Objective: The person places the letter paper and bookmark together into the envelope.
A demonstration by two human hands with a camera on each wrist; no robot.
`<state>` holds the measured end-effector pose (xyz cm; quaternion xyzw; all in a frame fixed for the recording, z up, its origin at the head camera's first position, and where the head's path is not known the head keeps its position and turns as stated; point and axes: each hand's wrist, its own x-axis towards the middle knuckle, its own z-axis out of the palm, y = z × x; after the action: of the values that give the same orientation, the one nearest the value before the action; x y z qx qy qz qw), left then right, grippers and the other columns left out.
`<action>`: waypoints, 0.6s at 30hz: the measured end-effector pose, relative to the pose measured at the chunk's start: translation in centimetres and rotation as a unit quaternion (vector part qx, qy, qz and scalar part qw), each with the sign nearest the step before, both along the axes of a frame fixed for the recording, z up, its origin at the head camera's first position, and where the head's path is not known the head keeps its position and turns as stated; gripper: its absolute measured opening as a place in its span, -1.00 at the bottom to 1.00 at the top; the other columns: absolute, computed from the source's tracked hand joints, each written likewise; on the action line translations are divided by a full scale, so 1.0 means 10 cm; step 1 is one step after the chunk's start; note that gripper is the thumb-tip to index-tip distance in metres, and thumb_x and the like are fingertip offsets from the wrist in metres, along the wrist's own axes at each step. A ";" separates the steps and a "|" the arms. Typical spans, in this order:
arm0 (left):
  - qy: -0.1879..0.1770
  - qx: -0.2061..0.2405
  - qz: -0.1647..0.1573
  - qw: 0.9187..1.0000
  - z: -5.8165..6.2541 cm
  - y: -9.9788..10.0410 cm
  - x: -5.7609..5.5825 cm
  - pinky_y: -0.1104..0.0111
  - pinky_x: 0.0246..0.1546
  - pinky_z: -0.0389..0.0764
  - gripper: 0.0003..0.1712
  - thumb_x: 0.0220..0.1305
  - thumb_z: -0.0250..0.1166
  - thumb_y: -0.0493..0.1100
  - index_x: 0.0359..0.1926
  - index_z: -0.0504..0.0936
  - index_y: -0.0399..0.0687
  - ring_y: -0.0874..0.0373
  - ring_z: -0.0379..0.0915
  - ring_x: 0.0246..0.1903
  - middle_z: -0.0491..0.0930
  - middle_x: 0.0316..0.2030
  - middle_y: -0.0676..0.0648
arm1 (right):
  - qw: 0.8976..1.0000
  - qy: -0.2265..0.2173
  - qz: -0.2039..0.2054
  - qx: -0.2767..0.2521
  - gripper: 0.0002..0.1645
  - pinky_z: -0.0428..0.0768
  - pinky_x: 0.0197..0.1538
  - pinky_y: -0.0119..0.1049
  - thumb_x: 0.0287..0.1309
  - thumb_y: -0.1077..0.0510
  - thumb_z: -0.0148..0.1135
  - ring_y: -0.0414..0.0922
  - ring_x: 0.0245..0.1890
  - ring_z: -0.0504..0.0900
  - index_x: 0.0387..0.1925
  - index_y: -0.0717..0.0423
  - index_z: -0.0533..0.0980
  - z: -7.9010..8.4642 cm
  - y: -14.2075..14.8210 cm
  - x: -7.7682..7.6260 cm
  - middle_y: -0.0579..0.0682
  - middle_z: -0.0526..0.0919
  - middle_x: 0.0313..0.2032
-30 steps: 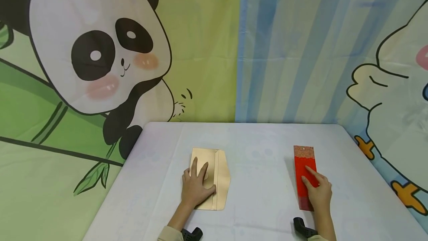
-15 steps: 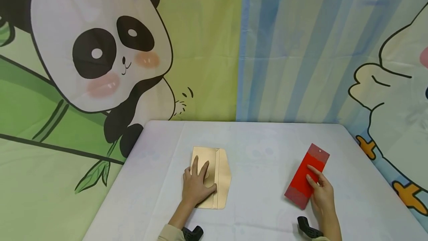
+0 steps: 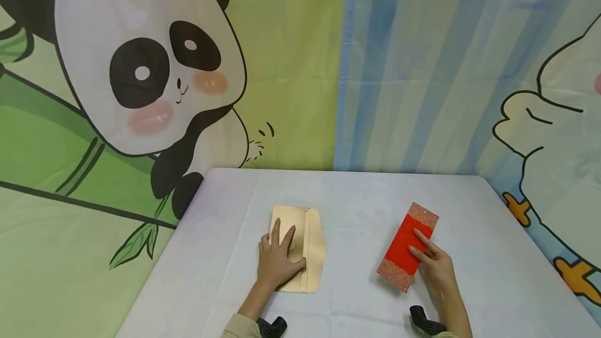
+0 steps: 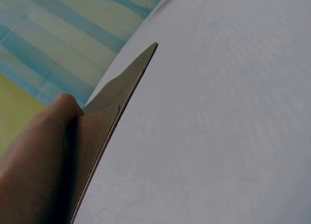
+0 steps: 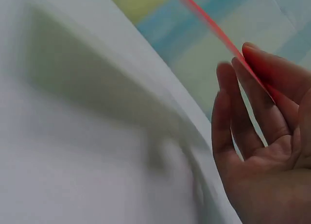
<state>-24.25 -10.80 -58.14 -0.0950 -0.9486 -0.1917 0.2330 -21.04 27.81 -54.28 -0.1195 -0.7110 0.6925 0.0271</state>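
Observation:
A gold paper envelope lies on the white table left of centre, its flap opened out to the right. My left hand rests on it with fingers spread; in the left wrist view the thumb lies over the gold paper. My right hand pinches a flat red card with patterned bands at both ends, tilted to the right. The right wrist view shows this card edge-on between thumb and index finger, raised off the table, the other fingers extended.
The white table spreads between both hands. Behind it hangs a curtain printed with a panda and stripes. A black device sits at the left wrist, another black device at the right.
My right hand has raised the red card from the table, turned it from upright to slanted, then moved it leftward. The left hand and the envelope stay in place.

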 end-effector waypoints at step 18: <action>0.000 -0.008 0.006 1.000 -0.03 0.03 -0.02 0.09 -0.14 0.21 -0.05 -0.38 0.20 0.34 0.21 0.33 0.30 -0.15 0.16 -0.07 0.00 0.35 -0.10 | 0.977 0.074 0.139 0.140 -0.32 0.38 -0.27 -0.45 -0.18 -0.03 0.37 -0.24 -0.22 0.36 0.11 -0.25 0.43 -0.06 -1.27 -0.36 -0.05 0.54 -0.24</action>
<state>-24.44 -10.48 -58.46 -0.0911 -0.9508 -0.1826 0.2331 -24.63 15.13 -54.90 0.0370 -0.8068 0.5897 -0.0008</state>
